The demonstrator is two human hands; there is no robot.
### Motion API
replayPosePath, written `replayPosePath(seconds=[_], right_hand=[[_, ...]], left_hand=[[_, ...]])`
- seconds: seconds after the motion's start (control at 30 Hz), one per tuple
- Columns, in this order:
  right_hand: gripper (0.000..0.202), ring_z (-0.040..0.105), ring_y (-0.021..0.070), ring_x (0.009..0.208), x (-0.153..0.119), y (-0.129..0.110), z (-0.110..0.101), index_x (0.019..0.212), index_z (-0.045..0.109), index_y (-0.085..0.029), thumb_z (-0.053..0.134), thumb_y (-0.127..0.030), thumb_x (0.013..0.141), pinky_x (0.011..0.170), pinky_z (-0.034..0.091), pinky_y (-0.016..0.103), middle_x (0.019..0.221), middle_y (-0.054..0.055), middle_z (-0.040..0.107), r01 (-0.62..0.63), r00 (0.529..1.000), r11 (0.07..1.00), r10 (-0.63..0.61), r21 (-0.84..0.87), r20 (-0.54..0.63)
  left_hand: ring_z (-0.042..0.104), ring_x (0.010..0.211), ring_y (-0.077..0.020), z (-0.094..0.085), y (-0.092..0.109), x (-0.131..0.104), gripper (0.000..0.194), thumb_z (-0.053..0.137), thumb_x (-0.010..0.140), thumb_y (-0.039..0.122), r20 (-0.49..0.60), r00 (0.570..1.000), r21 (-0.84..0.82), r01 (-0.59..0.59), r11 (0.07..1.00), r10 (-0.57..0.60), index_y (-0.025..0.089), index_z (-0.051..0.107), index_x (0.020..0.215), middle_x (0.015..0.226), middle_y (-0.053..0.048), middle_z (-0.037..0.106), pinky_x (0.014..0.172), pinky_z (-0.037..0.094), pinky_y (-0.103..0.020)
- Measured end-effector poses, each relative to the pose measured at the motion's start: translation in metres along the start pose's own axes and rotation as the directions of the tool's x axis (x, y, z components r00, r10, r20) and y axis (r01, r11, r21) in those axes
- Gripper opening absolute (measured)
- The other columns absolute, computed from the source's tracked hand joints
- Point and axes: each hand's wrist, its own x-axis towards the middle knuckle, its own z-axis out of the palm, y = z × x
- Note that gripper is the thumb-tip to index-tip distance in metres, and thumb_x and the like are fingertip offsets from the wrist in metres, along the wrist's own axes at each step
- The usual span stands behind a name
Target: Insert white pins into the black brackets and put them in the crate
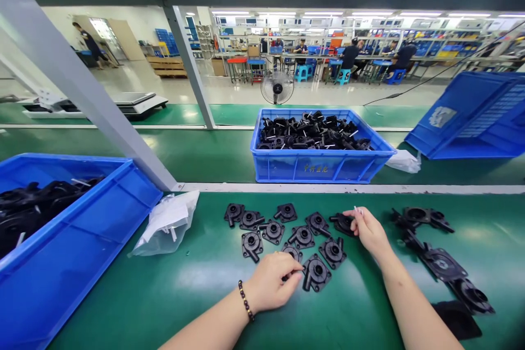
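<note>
My right hand (371, 232) pinches a small white pin (358, 210) between thumb and fingertips. Just under those fingers, partly covered, lies a black plastic pump housing (341, 223). My left hand (275, 280), with a beaded bracelet (245, 301) at the wrist, has its fingers curled together; whatever they may hold is hidden. Right beside its fingertips is another black housing (316, 272), and one more (292, 252) is partly covered behind the knuckles. Several similar housings (303, 237) with round openings and side spouts lie face up across the green table (197, 295).
More black parts (443, 263) lie at the right. A blue bin (315, 167) of black parts stands behind the table rail, another blue bin (82, 262) at left. A plastic bag (168, 224) with white pins is beside it. A tilted blue bin (471, 115) and fan (278, 88) are farther back.
</note>
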Motion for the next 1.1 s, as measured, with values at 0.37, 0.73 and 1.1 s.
replayPosePath(seconds=[0.37,0.73,1.1], right_hand=[[0.035,0.063,0.0190,0.075,-0.013,-0.027,-0.002,0.090,0.052,-0.021,0.028,-0.046,0.090,0.070,0.048,0.032,0.091,0.009,0.066,0.165,0.985,0.984,-0.168,0.071,0.039],[0.022,0.059,0.0217,0.055,-0.086,-0.025,-0.120,0.071,0.044,-0.024,0.030,-0.033,0.085,0.052,0.039,0.029,0.061,0.005,0.062,-0.284,0.952,0.788,0.300,-0.546,-0.063],[0.031,0.059,0.0173,0.057,-0.097,-0.010,-0.095,0.067,0.042,-0.023,0.027,-0.042,0.087,0.059,0.047,0.029,0.061,0.002,0.056,-0.311,0.943,0.947,0.318,-0.082,0.094]], left_hand=[[0.055,0.064,-0.0139,-0.004,-0.001,0.004,0.017,0.044,0.081,0.019,0.024,1.000,0.024,-0.016,1.000,0.015,0.017,0.061,0.085,0.070,-0.004,0.062,0.062,0.043,-0.025],[0.056,0.067,-0.0145,-0.003,0.000,0.002,0.018,0.044,0.081,0.019,0.033,0.999,0.053,-0.011,0.999,0.009,0.017,0.061,0.083,0.070,-0.003,0.062,0.064,0.043,-0.026],[0.058,0.070,-0.0149,-0.002,0.000,0.002,0.019,0.044,0.082,0.022,0.035,0.999,0.048,0.013,0.999,-0.015,0.018,0.062,0.084,0.074,-0.003,0.064,0.066,0.044,-0.026]])
